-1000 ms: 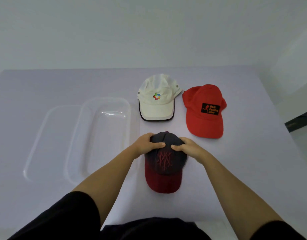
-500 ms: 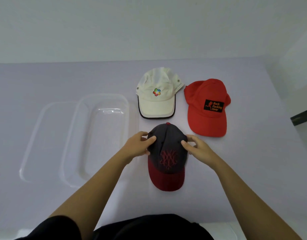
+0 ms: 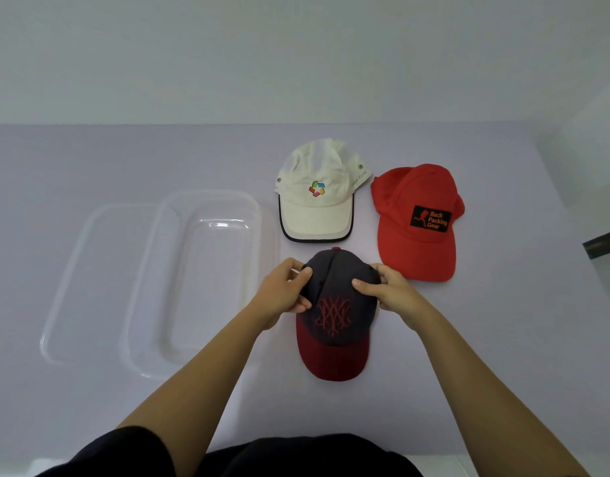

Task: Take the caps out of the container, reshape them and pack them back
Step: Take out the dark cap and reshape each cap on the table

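A dark grey cap with a maroon brim (image 3: 334, 325) lies on the table in front of me, brim toward me. My left hand (image 3: 282, 294) pinches the left side of its crown and my right hand (image 3: 389, 290) pinches the right side. Behind it lies a white cap (image 3: 317, 194) with a coloured logo, and to the right of that a red cap (image 3: 417, 222) with a black patch. A clear plastic container (image 3: 196, 280) stands empty to the left of the caps.
A clear lid (image 3: 93, 280) lies flat beside the container on its left, partly under it. The table (image 3: 503, 339) is pale lilac, with a wall behind it and its right edge near the red cap.
My hands slid from the top of the dark cap's crown out to its sides, gripping the fabric. The camera view shifted slightly; the other caps and container stayed put.
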